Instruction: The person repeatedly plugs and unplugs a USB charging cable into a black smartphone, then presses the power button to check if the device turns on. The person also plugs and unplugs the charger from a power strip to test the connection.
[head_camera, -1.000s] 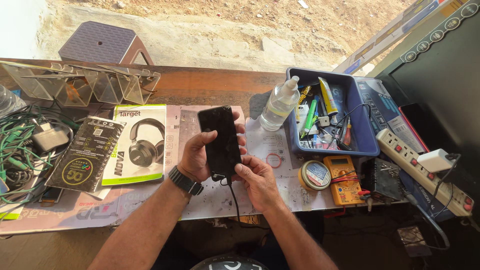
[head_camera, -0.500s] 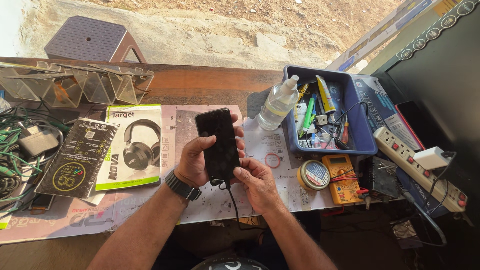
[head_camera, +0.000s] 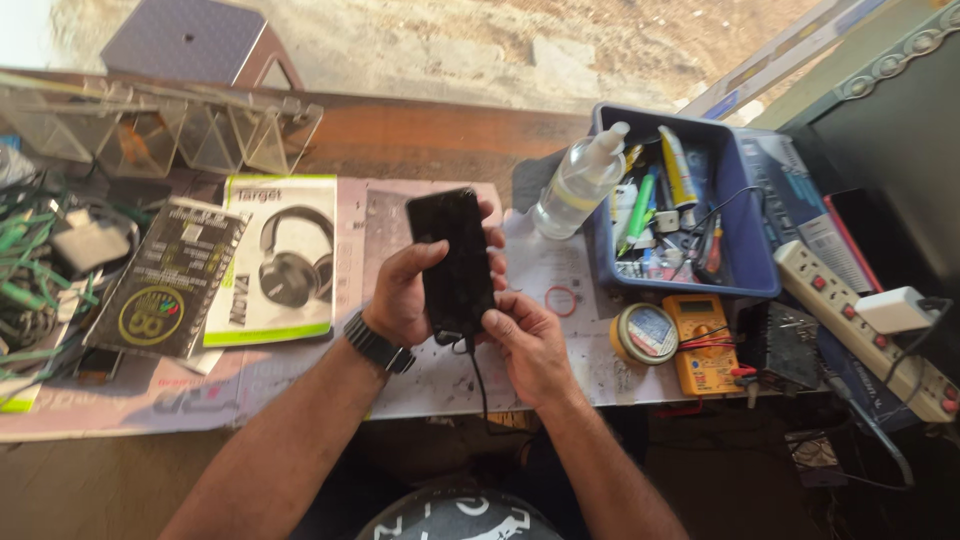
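Sunlit sandy ground lies beyond the far edge of the worn wooden tabletop (head_camera: 420, 140), and your work sits near its close edge. You hold a black, flat, rectangular smartphone (head_camera: 455, 262) upright above the printed paper sheet (head_camera: 540, 280) that covers the middle of the tabletop. Your left hand (head_camera: 405, 295) wraps the phone's left edge, thumb across its dark face, fingers curled behind it. Your right hand (head_camera: 525, 340) sits at the phone's lower right corner, its fingers pinching together near the bottom edge, where a thin black cable (head_camera: 478, 385) hangs down past the tabletop's near edge.

Left of the phone lies a white-and-green headphone box (head_camera: 280, 260), and beyond that a black printed card pack (head_camera: 165, 280); both lie flat and leave a narrow strip of paper between them and your left wrist. Right of the phone, just apart, a small red rubber ring (head_camera: 560, 300) lies on the paper. Further right stand a round tin (head_camera: 643, 333) and a yellow multimeter (head_camera: 703, 345) close to the near edge. Beyond the phone to the right, a clear plastic squeeze bottle (head_camera: 580, 180) leans against the blue plastic tray (head_camera: 745, 270) crowded with tools. Open room is mostly the paper directly under and behind the phone.
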